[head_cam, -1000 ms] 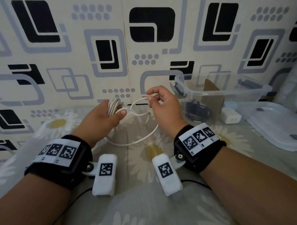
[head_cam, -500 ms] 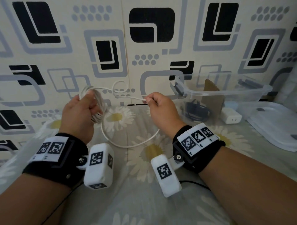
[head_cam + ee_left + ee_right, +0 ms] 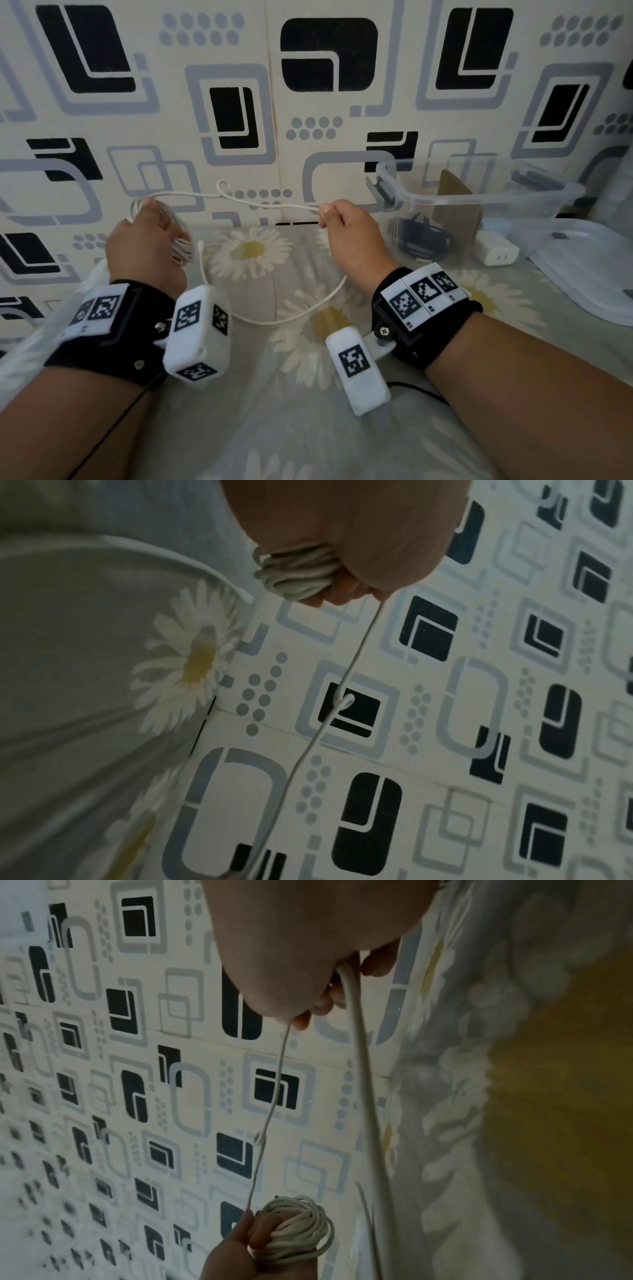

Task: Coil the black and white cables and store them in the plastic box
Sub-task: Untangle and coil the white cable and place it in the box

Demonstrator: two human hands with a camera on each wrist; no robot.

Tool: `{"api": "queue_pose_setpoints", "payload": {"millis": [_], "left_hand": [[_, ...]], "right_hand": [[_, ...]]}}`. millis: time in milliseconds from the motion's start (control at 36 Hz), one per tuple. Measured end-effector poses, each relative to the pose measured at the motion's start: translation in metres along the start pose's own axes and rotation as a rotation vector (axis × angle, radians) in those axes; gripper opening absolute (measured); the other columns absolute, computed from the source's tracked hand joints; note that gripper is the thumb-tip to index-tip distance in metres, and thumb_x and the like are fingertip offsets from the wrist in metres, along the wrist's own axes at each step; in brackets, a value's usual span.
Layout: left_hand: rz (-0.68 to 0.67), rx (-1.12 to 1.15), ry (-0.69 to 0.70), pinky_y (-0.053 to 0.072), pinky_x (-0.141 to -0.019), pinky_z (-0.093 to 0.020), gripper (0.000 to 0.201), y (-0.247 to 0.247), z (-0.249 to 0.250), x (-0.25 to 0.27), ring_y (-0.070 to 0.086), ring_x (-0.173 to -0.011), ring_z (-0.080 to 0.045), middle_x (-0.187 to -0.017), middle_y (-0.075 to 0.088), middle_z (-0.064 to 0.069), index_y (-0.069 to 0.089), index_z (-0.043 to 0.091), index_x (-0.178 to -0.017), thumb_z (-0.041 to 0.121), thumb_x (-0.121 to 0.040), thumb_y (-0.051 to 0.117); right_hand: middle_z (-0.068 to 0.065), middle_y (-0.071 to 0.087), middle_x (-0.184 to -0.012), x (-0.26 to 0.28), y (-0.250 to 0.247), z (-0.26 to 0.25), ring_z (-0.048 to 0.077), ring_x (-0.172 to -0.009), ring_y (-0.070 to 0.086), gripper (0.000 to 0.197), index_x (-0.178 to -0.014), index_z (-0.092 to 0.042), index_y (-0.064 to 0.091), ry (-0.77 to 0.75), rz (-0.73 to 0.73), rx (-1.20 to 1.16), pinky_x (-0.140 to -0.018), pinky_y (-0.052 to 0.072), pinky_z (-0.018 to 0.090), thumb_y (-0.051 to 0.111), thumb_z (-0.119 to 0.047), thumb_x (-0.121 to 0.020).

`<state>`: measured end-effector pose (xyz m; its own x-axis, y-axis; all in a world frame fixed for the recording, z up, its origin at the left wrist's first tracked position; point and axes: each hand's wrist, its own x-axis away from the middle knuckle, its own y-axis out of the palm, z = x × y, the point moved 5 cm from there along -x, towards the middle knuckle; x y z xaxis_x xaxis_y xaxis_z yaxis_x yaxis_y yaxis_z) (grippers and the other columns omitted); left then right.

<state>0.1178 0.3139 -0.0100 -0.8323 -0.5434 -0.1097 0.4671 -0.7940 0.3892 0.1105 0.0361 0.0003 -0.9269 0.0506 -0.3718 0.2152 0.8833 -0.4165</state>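
The left hand (image 3: 145, 246) is gripping a bundle of finished loops of the white cable (image 3: 274, 205), fingers (image 3: 263, 1229) curled tight round the coil, which is sticking out on both sides of the fist. The right hand (image 3: 346, 233) is pinching the same cable between thumb and curled fingers, so a short span is stretching nearly taut between the two hands, with a small kink loop about midway. From the right hand the loose tail is drooping down onto the daisy-print bed (image 3: 274, 428) and curving back toward the left hand.

The plastic box (image 3: 479, 198) is sitting at the far right of the bed against the patterned wall (image 3: 308, 102), lid off — the lid (image 3: 582, 270) is lying just beside it on the right, and a white charger block (image 3: 495, 251) is resting near its front wall. Through the clear side a dark coil, probably the black cable (image 3: 419, 236), seems to be lying inside already.

The white cable looks light, thin and springy; the loops will likely fan out if the grip loosens, so the bundle is best held across its middle. The kink may tighten under tension — the right hand should probably be sliding along the tail, feeding slack rather than pulling.
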Motion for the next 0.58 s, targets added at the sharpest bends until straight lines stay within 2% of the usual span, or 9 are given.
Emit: {"api": "queue_pose_setpoints", "payload": {"millis": [56,111,139,194,333,389,444,528,583], "left_hand": [[-0.057,0.029,-0.014,0.037,-0.043,-0.017,0.032,0.005,-0.003,0.003,0.042,-0.042,-0.006,-0.050,0.044,0.008,0.040,0.019,-0.067,0.026,-0.095,0.053],[-0.135,0.063,-0.028,0.034,-0.042,-0.018,0.036,0.013,-0.002,0.008,0.037,-0.040,-0.004,-0.046,0.039,0.012,0.036,0.020,-0.066,0.022,-0.098,0.051],[-0.166,0.058,-0.003,0.032,-0.042,-0.018,0.036,0.017,-0.001,0.013,0.034,-0.041,-0.004,-0.047,0.037,0.012,0.035,0.020,-0.066,0.020,-0.099,0.051],[-0.227,-0.002,0.066,0.031,-0.046,-0.019,0.033,0.026,0.003,0.021,0.033,-0.045,-0.006,-0.051,0.037,0.010,0.039,0.020,-0.066,0.020,-0.096,0.053],[-0.344,-0.275,0.287,0.038,-0.053,-0.022,0.025,0.045,0.012,0.056,0.038,-0.048,-0.006,-0.049,0.044,0.014,0.050,0.018,-0.073,0.020,-0.098,0.053],[-0.374,-0.332,0.323,0.041,-0.057,-0.023,0.022,0.049,0.011,0.062,0.042,-0.050,-0.006,-0.051,0.047,0.014,0.054,0.019,-0.076,0.022,-0.098,0.054],[-0.394,-0.340,0.318,0.042,-0.058,-0.023,0.014,0.050,0.010,0.063,0.044,-0.052,-0.006,-0.056,0.050,0.013,0.059,0.020,-0.082,0.026,-0.095,0.057],[-0.384,-0.372,0.328,0.041,-0.058,-0.026,0.012,0.048,0.009,0.060,0.045,-0.054,-0.009,-0.062,0.051,0.004,0.061,0.021,-0.088,0.033,-0.090,0.059],[-0.348,-0.395,0.332,0.039,-0.056,-0.026,0.012,0.045,0.008,0.057,0.044,-0.052,-0.009,-0.062,0.050,0.002,0.060,0.022,-0.085,0.029,-0.094,0.058]], "right_hand": [[-0.007,0.056,-0.073,0.000,0.006,0.008,0.011,-0.062,0.050,0.029,-0.092,-0.015,0.065,0.073,-0.133,0.068,-0.063,0.043,0.029,0.038,-0.023,-0.101],[0.001,0.067,-0.104,0.002,0.014,0.018,0.017,-0.091,0.062,0.030,-0.115,-0.013,0.065,0.133,-0.282,0.153,-0.084,0.049,0.031,0.039,-0.012,-0.099],[0.005,0.063,-0.121,0.003,0.017,0.021,0.019,-0.108,0.059,0.034,-0.126,-0.012,0.060,0.153,-0.336,0.189,-0.095,0.045,0.028,0.040,-0.007,-0.098],[0.007,0.056,-0.133,0.004,0.018,0.021,0.021,-0.122,0.052,0.043,-0.138,-0.012,0.049,0.158,-0.372,0.222,-0.097,0.036,0.021,0.041,-0.003,-0.097],[-0.003,0.053,-0.137,0.005,0.019,0.004,0.009,-0.127,0.047,0.051,-0.144,-0.018,0.040,0.034,-0.316,-0.035,-0.083,0.042,0.005,0.053,-0.009,-0.095],[-0.004,0.051,-0.141,0.011,0.025,-0.006,0.008,-0.130,0.045,0.056,-0.144,-0.018,0.037,0.036,-0.408,-0.226,-0.098,0.045,0.019,0.060,-0.016,-0.093],[0.000,0.046,-0.147,0.019,0.035,-0.010,0.012,-0.134,0.043,0.067,-0.148,-0.014,0.029,0.069,-0.567,-0.347,-0.113,0.034,0.036,0.064,-0.017,-0.091],[0.005,0.054,-0.139,0.033,0.046,-0.014,0.019,-0.131,0.047,0.071,-0.147,-0.007,0.030,0.114,-0.799,-0.465,-0.115,0.030,0.042,0.066,-0.013,-0.087],[0.009,0.064,-0.121,0.039,0.046,-0.020,0.020,-0.120,0.057,0.051,-0.138,-0.002,0.043,0.069,-0.870,-0.489,-0.113,0.035,0.040,0.061,-0.007,-0.090]]}}
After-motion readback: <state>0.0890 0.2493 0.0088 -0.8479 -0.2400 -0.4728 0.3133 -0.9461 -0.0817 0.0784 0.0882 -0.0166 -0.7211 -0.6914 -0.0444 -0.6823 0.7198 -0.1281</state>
